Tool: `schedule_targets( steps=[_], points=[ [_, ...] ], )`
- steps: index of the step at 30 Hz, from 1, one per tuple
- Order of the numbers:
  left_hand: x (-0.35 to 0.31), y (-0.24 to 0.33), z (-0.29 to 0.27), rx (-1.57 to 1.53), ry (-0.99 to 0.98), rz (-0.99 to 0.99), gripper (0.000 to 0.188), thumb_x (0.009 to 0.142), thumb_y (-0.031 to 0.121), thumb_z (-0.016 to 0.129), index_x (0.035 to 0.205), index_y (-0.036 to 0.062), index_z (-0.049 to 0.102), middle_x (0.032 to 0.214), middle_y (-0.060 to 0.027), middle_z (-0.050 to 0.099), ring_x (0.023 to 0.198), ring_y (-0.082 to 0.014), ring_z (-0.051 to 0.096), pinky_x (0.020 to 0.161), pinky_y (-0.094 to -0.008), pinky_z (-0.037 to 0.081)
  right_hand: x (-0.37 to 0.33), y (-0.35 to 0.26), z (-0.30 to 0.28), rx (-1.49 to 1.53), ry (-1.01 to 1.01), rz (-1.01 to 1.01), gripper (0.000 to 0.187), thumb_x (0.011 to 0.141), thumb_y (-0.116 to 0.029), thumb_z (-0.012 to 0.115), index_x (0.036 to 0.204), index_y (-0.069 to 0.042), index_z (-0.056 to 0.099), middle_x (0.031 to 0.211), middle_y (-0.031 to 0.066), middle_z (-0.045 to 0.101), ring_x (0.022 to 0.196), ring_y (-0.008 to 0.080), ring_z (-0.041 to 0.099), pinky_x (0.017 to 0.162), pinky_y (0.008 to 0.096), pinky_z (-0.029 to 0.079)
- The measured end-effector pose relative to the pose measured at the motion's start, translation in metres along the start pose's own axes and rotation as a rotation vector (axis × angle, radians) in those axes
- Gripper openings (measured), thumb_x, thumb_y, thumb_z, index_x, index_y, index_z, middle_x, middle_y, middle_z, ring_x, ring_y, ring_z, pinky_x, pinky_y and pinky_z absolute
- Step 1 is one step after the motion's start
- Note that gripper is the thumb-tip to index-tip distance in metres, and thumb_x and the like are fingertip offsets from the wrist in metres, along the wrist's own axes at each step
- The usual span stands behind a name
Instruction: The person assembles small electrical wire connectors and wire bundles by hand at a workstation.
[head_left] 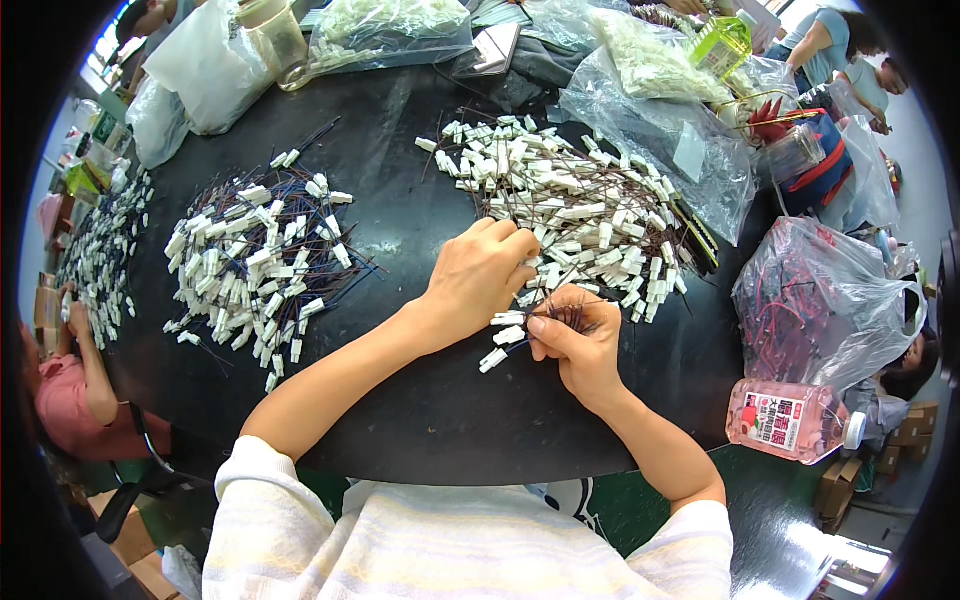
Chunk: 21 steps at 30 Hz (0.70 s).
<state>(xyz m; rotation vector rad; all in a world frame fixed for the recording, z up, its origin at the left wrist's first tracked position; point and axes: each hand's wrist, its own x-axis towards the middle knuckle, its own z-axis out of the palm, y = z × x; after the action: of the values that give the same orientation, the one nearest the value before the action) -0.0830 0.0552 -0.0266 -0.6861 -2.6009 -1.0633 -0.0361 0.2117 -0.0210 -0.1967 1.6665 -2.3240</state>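
My right hand (588, 350) is closed around a small bunch of thin dark wires with white plastic connectors (493, 359) on their ends. Several of these connectors stick out to the left of my thumb, over the black tabletop. Just above and to the left, my left hand (478, 268) is curled, its fingertips pressed together at the near edge of a big heap of white connectors with dark brown wires (585, 205). Whatever lies between those fingertips is hidden. A second heap of white connectors on blue-black wires (262, 262) lies farther left, touched by neither hand.
Along the left table edge spreads another connector heap (108, 260), near a person in a pink top (75, 400). Clear plastic bags (665, 130) line the far side. On the right are a bag of red wires (815, 300) and a pink drink bottle (790, 420).
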Motion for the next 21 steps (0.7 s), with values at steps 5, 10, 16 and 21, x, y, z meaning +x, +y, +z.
schedule_targets(
  steps=[5,10,16,21],
  points=[
    [-0.007,-0.007,-0.014,-0.068,0.041,-0.063,0.009,0.07,0.0,0.061,0.078,0.0031,0.057,0.075,-0.0068,0.055,0.067,-0.0204,0.055,0.06,-0.0307,0.044,0.003,-0.002,-0.004,-0.038,0.049,0.047,0.007,0.077,-0.003,0.062,0.075,0.0,0.056,0.056,0.0024,0.055,0.049,0.0046,0.048,0.046,0.018,0.034],
    [-0.019,-0.006,-0.025,-0.07,-0.001,-0.099,0.013,0.07,0.003,0.064,0.081,0.0033,0.058,0.076,-0.0077,0.056,0.07,-0.0218,0.055,0.061,-0.0311,0.044,0.007,-0.01,0.007,-0.126,0.092,0.09,0.009,0.075,0.001,0.059,0.069,0.002,0.053,0.052,0.0062,0.052,0.04,0.005,0.038,0.038,0.0194,0.023],
    [-0.017,-0.01,-0.023,0.048,0.048,0.049,0.017,0.069,0.002,0.065,0.084,0.002,0.058,0.077,-0.0085,0.057,0.073,-0.0216,0.056,0.065,-0.031,0.044,0.005,-0.008,0.003,-0.124,0.104,0.122,0.007,0.075,-0.001,0.059,0.07,0.0,0.056,0.053,0.0042,0.053,0.043,0.004,0.041,0.041,0.0187,0.026],
    [-0.038,-0.007,-0.039,-0.591,-0.132,-0.428,0.012,0.08,0.003,0.061,0.09,-0.0018,0.058,0.08,-0.0013,0.06,0.065,-0.0046,0.049,0.058,-0.0194,0.039,0.005,-0.009,0.005,-0.244,0.084,0.138,0.009,0.076,-0.004,0.06,0.068,0.001,0.058,0.052,0.0011,0.054,0.046,0.0043,0.046,0.043,0.0196,0.032]
  ],
)
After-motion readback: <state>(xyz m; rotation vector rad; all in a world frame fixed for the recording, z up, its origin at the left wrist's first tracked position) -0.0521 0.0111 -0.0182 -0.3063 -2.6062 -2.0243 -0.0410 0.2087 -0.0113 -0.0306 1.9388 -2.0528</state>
